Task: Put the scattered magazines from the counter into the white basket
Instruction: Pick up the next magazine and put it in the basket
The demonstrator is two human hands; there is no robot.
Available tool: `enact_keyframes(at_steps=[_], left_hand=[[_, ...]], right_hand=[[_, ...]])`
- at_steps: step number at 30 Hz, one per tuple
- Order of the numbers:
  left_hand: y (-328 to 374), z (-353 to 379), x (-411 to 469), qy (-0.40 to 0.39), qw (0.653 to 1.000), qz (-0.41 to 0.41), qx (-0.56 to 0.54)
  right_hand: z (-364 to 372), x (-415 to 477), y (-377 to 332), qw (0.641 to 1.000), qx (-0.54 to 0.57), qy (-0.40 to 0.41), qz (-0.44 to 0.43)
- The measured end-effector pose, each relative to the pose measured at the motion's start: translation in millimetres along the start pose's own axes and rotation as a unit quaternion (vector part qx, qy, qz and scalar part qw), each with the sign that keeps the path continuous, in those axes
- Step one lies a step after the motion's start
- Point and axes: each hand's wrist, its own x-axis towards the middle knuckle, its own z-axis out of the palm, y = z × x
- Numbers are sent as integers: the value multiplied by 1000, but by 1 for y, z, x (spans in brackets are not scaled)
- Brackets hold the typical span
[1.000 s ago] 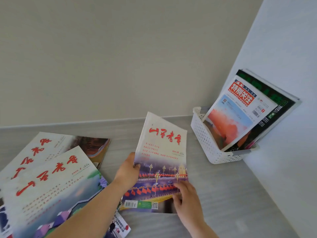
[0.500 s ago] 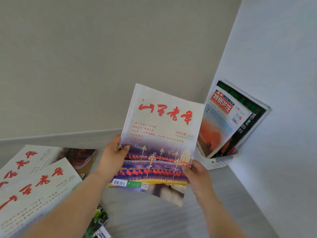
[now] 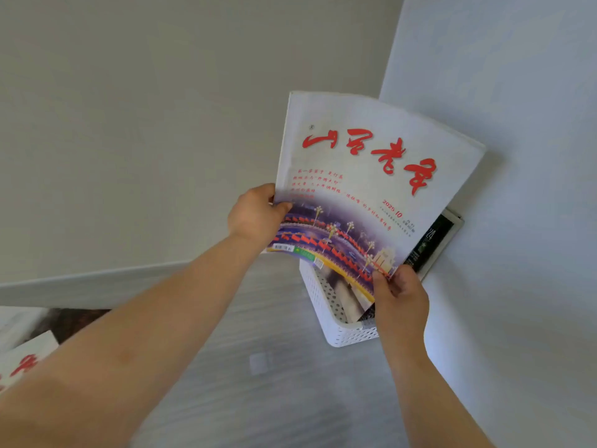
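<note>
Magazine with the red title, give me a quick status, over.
Both hands gripping: left hand on the left edge, right hand on the bottom corner. Magazine tilted over the white basket, not yet in. Dark magazine already in there.

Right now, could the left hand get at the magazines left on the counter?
Probably not yet: the left hand grips the held magazine above the white basket, while the counter magazines lie far left, unobstructed once it lets go.

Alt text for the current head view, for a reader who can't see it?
Both hands, left hand and right hand, hold a white-covered magazine with red calligraphy title over a white perforated plastic basket in the corner of a grey counter. More magazines lie at far left.
</note>
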Motion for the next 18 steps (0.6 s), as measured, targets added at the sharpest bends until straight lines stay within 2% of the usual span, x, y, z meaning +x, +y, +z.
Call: enact_keyframes(at_steps=[5,12,18], left_hand=[[19,40,24,-55,998,-3,-34],[6,91,37,-97,994,-28,-37],[5,124,44,-130,991,-3,-21]], right_hand=[[-5,27,20,999,-34,42,-5],[-3,32,60,996,-76,32,33],[-1,27,80,993,-109,20,41]])
